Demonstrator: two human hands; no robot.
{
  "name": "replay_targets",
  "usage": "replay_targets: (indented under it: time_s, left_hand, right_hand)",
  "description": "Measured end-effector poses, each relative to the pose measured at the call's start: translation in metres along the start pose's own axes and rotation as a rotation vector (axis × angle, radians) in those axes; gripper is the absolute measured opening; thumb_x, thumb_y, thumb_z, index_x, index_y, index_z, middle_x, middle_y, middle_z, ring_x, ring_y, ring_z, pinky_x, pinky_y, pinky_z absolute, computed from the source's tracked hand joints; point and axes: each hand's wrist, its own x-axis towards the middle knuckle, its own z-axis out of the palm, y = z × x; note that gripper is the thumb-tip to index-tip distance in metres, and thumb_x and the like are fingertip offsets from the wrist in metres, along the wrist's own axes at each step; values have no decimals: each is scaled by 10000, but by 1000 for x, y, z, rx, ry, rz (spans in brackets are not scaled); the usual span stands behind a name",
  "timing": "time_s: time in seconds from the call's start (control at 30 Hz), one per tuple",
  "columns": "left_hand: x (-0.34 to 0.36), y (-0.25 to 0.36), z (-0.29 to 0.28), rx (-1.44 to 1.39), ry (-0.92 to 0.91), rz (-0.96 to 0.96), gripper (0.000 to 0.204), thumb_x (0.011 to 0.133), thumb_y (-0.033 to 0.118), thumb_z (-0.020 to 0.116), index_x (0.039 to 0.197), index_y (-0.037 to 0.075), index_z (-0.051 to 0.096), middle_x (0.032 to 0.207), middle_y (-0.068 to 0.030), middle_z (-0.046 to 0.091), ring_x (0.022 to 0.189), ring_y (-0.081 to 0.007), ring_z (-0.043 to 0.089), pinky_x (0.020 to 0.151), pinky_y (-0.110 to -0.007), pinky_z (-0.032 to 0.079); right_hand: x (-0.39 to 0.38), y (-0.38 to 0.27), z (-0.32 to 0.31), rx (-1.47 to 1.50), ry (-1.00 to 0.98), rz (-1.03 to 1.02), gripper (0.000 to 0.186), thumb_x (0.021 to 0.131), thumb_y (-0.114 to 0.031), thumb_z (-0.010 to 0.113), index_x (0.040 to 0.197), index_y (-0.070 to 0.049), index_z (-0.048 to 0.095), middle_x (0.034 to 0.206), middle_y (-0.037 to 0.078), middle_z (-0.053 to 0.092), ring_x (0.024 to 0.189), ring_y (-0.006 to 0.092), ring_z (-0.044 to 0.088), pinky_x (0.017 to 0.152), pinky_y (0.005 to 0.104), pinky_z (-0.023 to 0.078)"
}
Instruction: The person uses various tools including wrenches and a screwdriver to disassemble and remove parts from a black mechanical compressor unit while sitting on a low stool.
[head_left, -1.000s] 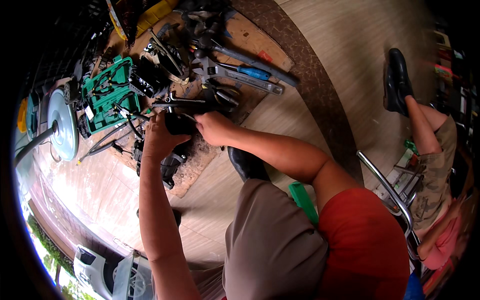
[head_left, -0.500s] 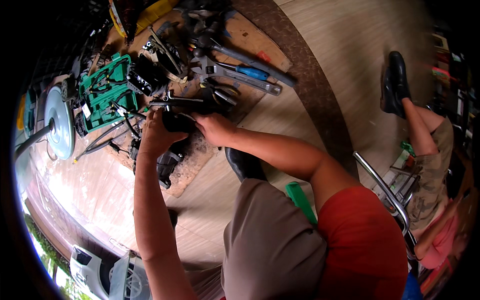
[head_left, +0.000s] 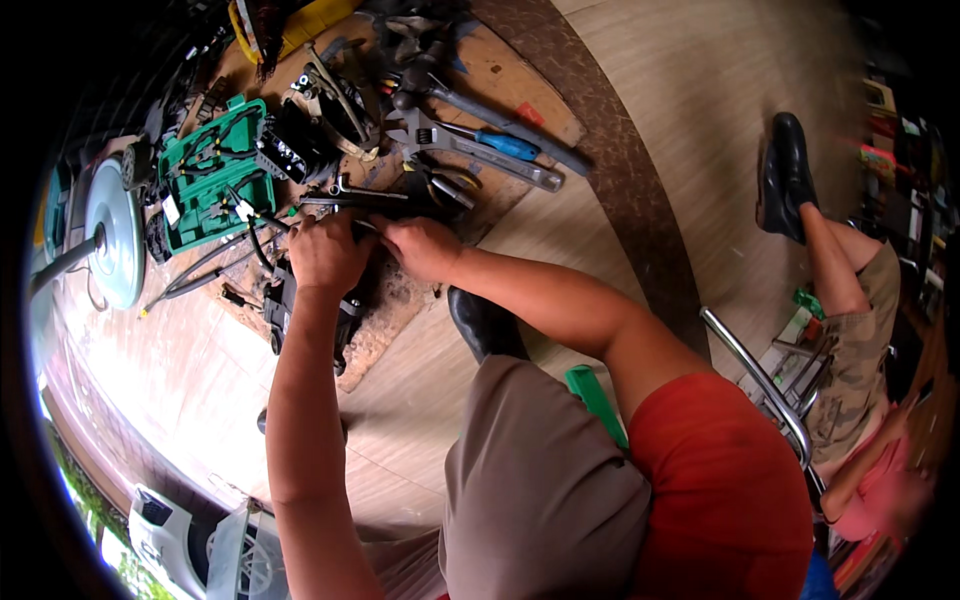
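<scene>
Black part [head_left: 381,268] under 2 hands: left hand [head_left: 329,252], spread wider 0.5 s ago, now curled beside bent-fingered right hand [head_left: 420,248]; cannot tell what either grips.

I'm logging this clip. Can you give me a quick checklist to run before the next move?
1. Both hands in view: ok; left hand and right hand are close together over dark parts.
2. Grip visible: cannot tell; the hands hide most of it.
3. Cables clear of the left hand: not ok; they run right up beside it.
4. Wrench clear of both hands: ok; it lies beyond the right hand.
5. Green case closed: not ok; it lies open.
</scene>
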Motion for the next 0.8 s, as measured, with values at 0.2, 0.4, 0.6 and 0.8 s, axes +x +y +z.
replay_targets:
  time_s: [0.2, 0.4, 0.6, 0.8]
  left_hand:
    - [-3, 0, -2, -44, -5, -24, 365, 800, 391, 727, 1108, 197, 715, 971, -95, 726, 967, -325, 656, 863, -428, 526]
    - [-4, -9, 2, -58, 24, 46, 369, 822, 375, 719, 1142, 192, 714, 976, -103, 725, 942, -327, 666, 836, -436, 534]
    - [-6, -14, -1, -115, 33, -1, 360, 823, 385, 715, 1129, 197, 727, 957, -125, 722, 922, -333, 672, 804, -437, 543]
    - [-3, -16, 0, -162, 26, -66, 343, 831, 389, 691, 1120, 209, 732, 967, -145, 720, 921, -334, 679, 803, -437, 545]
  right_hand:
    - [0, -5, -4, 58, 13, 25, 267, 951, -203, 562, 1188, -99, 624, 822, 230, 677, 802, 442, 660, 676, 525, 530]
    - [10, 1, -14, 162, 66, 30, 266, 950, -204, 606, 1164, -62, 677, 942, 213, 686, 892, 401, 667, 763, 444, 541]
    - [11, 21, -43, -361, 186, -37, 183, 936, -247, 583, 918, -74, 642, 939, 147, 619, 912, 368, 610, 786, 452, 504]
    - [12, 20, -37, -740, -141, -104, 166, 836, -149, 604, 972, -56, 591, 966, 148, 609, 948, 336, 612, 792, 437, 512]
